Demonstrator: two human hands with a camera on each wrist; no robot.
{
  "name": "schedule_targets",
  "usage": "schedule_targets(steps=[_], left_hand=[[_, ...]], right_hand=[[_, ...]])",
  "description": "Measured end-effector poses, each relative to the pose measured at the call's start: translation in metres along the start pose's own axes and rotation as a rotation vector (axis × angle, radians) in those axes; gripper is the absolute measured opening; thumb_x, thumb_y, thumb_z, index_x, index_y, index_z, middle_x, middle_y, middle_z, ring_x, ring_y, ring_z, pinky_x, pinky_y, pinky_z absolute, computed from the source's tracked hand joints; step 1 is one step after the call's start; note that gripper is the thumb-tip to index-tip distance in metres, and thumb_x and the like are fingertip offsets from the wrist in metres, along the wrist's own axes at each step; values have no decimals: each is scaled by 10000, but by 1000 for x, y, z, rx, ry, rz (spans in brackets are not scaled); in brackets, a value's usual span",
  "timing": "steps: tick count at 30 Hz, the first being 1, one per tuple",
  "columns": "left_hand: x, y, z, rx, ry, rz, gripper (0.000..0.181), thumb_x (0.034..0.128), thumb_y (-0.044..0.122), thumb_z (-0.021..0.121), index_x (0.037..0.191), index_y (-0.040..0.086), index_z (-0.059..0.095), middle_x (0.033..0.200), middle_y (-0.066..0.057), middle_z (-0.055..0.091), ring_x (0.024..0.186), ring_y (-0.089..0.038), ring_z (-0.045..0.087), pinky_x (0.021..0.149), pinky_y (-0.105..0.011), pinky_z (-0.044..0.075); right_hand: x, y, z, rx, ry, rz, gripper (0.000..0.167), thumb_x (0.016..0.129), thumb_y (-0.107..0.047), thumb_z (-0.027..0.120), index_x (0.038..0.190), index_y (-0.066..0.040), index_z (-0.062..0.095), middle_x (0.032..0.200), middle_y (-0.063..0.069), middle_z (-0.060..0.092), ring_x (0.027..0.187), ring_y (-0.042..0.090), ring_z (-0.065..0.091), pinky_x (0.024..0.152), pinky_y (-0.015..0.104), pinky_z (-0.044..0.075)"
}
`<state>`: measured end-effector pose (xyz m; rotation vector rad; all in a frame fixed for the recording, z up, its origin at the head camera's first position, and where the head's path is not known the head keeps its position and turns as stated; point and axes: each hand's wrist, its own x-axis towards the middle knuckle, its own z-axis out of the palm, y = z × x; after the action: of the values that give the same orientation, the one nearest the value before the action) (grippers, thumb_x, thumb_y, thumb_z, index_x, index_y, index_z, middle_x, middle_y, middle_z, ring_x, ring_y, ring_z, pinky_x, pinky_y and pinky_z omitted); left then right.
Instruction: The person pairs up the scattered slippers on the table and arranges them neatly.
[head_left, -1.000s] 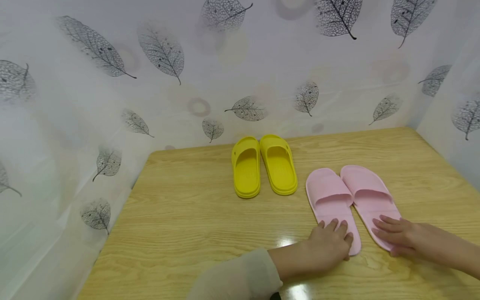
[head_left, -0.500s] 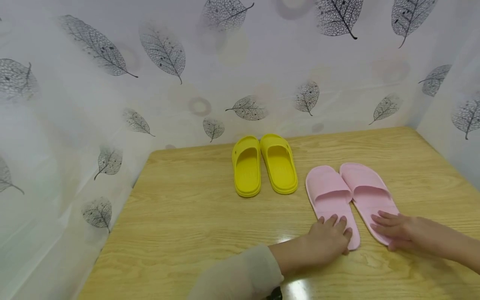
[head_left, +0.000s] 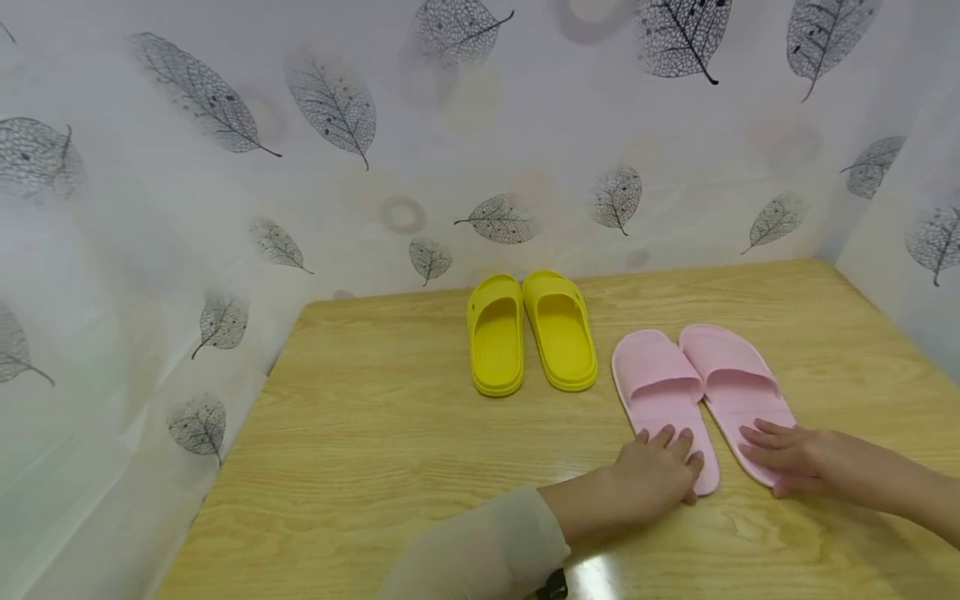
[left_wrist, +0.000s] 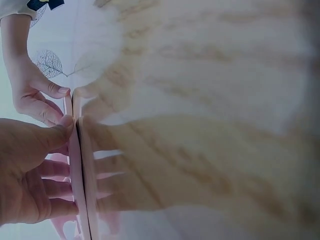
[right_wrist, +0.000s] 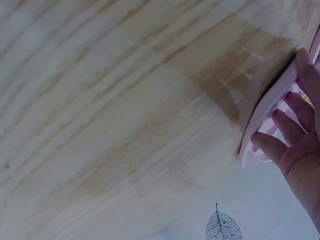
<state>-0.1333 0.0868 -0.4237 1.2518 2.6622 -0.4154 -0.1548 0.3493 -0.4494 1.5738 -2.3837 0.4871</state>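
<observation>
Two pink slippers, a left one [head_left: 652, 362] and a right one [head_left: 727, 350], lie flat side by side on the wooden table, toes pointing away and touching near the straps. My left hand [head_left: 648, 479] rests on the heel of the left slipper, fingers spread over the insole and thumb by the heel edge. On the right slipper's heel lie the extended fingers of my right hand [head_left: 825, 462], thumb near the rear edge. The left wrist view shows the left hand [left_wrist: 35, 170] against the slipper's edge. In the right wrist view, the right hand's [right_wrist: 300, 135] fingertips touch the pink rim.
A pair of yellow slippers, left [head_left: 497, 342] and right [head_left: 561, 337], stands at the table's back edge, left of the pink pair. Leaf-printed white sheeting [head_left: 337, 242] walls the table [head_left: 360, 467] at the back and sides.
Both hands have pushed the pink slippers slightly away from me, mostly in the first half second; since then they have barely moved. The yellow slippers stay in place.
</observation>
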Motion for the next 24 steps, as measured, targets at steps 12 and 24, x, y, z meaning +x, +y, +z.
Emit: schedule_targets(steps=[12, 24], left_hand=[[3, -3, 3, -22, -17, -4, 536, 983, 496, 310, 1474, 281, 323, 1545, 22, 249, 1407, -157, 254, 1107, -336, 300], [10, -5, 7, -15, 33, -28, 517, 978, 483, 380, 1451, 275, 376, 1529, 20, 291, 1390, -159, 293, 1088, -339, 331]], right_hand=[[2, 8, 1, 5, -47, 43, 717, 689, -273, 793, 1326, -247, 464, 1398, -124, 250, 1352, -120, 82, 1004, -5, 83], [4, 15, 2, -12, -49, 36, 659, 672, -259, 797, 1280, -206, 548, 1343, -45, 377, 1340, -130, 82, 1000, -2, 89]])
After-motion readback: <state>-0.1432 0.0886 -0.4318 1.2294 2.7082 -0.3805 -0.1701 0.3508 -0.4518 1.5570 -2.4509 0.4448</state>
